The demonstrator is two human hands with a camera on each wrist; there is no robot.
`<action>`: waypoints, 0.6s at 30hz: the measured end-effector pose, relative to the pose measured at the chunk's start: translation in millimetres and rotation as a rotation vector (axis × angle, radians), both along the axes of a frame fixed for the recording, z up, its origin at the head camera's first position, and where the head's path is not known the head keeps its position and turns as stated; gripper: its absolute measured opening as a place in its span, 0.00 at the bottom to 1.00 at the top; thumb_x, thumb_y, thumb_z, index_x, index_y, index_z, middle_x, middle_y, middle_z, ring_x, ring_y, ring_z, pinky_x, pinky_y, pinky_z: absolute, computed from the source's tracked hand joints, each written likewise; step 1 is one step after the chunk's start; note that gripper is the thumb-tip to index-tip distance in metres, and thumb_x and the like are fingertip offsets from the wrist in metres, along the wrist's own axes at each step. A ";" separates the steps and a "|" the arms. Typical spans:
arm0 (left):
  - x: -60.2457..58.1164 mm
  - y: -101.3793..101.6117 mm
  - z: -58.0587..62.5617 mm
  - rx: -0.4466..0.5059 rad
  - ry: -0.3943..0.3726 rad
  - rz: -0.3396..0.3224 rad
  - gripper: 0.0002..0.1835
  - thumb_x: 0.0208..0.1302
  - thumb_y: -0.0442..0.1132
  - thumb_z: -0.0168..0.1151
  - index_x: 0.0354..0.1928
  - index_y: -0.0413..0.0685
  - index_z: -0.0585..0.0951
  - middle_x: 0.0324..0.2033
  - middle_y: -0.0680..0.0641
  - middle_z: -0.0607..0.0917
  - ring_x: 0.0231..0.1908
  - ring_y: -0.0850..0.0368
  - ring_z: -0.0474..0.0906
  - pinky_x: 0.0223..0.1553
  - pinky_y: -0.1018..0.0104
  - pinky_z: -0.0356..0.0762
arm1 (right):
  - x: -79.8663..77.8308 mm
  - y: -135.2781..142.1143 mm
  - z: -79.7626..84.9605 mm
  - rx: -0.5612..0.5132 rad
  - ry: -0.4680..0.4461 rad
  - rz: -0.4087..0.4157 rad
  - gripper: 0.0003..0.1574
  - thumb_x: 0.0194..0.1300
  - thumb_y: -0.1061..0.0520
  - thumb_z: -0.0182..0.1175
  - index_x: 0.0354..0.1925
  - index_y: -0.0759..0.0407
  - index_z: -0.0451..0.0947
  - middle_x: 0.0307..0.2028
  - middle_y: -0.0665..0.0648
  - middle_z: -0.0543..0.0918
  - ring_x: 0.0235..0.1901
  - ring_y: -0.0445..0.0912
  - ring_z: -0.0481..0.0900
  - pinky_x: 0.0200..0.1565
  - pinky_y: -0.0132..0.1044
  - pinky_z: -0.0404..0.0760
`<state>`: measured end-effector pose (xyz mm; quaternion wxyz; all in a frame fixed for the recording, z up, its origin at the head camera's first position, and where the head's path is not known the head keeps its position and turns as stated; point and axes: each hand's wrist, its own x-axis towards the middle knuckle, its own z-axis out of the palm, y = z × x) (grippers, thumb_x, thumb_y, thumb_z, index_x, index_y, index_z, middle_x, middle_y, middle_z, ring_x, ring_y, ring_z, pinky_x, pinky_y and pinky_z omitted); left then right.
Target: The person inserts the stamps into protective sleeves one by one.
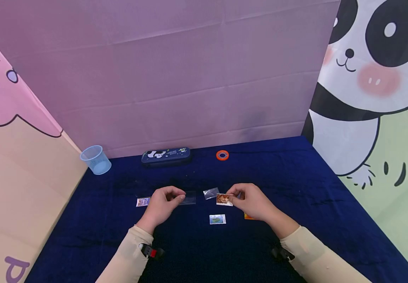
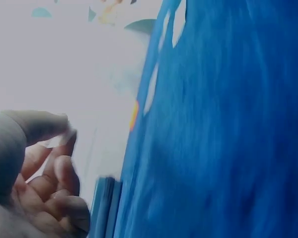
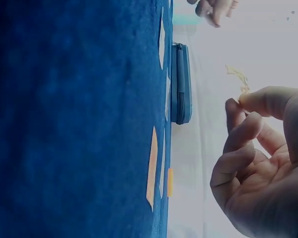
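Between thumb and forefinger, my left hand (image 1: 162, 204) pinches a small clear plastic sleeve (image 1: 189, 198), which extends to the right. My right hand (image 1: 252, 201) pinches the edge of a small brown picture card (image 1: 223, 199); in the right wrist view that card (image 3: 237, 75) shows past the fingertips, washed out by light. Just left of the brown card lies another clear sleeve (image 1: 211, 193). A green-and-blue picture card (image 1: 218, 219) is flat on the cloth between the hands. Partly behind the left hand is a purple-toned card (image 1: 143, 202). An orange-yellow piece (image 1: 248, 216) shows beneath the right wrist, mostly hidden.
A dark blue cloth (image 1: 196, 255) covers the table. Along the back stand a light blue cup (image 1: 96, 160) at left, a panda-print pencil case (image 1: 166, 156), and an orange tape roll (image 1: 222, 155). Fabric walls close off the back and both sides.
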<state>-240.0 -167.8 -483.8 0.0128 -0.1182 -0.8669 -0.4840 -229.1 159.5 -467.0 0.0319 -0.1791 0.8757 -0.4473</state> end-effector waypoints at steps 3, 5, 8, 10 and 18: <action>5.0 10.2 1.1 0.090 0.017 -0.010 0.05 0.72 0.41 0.70 0.44 0.52 0.90 0.35 0.53 0.86 0.28 0.56 0.74 0.29 0.66 0.71 | 1.1 -1.5 -1.1 -0.005 0.011 -0.005 0.05 0.71 0.57 0.68 0.43 0.46 0.87 0.35 0.48 0.82 0.25 0.46 0.74 0.25 0.36 0.72; 8.4 16.1 0.8 0.143 0.015 -0.015 0.04 0.71 0.41 0.70 0.44 0.53 0.90 0.35 0.52 0.86 0.27 0.57 0.73 0.28 0.67 0.70 | 2.3 -2.9 -1.3 -0.014 0.014 -0.002 0.06 0.71 0.56 0.69 0.44 0.45 0.87 0.35 0.48 0.83 0.25 0.46 0.74 0.24 0.36 0.73; 12.9 23.7 -0.3 0.188 0.003 -0.030 0.05 0.71 0.41 0.70 0.44 0.53 0.91 0.36 0.52 0.86 0.27 0.57 0.73 0.28 0.67 0.70 | 3.8 -4.3 -1.2 -0.036 0.022 0.003 0.05 0.71 0.55 0.69 0.44 0.44 0.87 0.35 0.48 0.83 0.24 0.45 0.75 0.23 0.36 0.74; 15.1 27.9 -1.6 0.200 -0.005 -0.045 0.06 0.71 0.41 0.70 0.46 0.51 0.90 0.36 0.52 0.86 0.27 0.59 0.73 0.28 0.68 0.70 | 4.2 -4.8 -1.5 -0.047 0.036 -0.005 0.05 0.71 0.55 0.69 0.43 0.45 0.87 0.35 0.48 0.83 0.23 0.45 0.75 0.22 0.36 0.73; 21.9 39.4 -7.6 0.220 -0.015 -0.075 0.10 0.72 0.36 0.68 0.51 0.43 0.88 0.39 0.50 0.85 0.23 0.63 0.69 0.24 0.70 0.67 | 5.1 -6.0 -3.2 -0.063 0.030 -0.028 0.04 0.70 0.56 0.69 0.42 0.45 0.87 0.34 0.49 0.82 0.21 0.44 0.73 0.19 0.36 0.72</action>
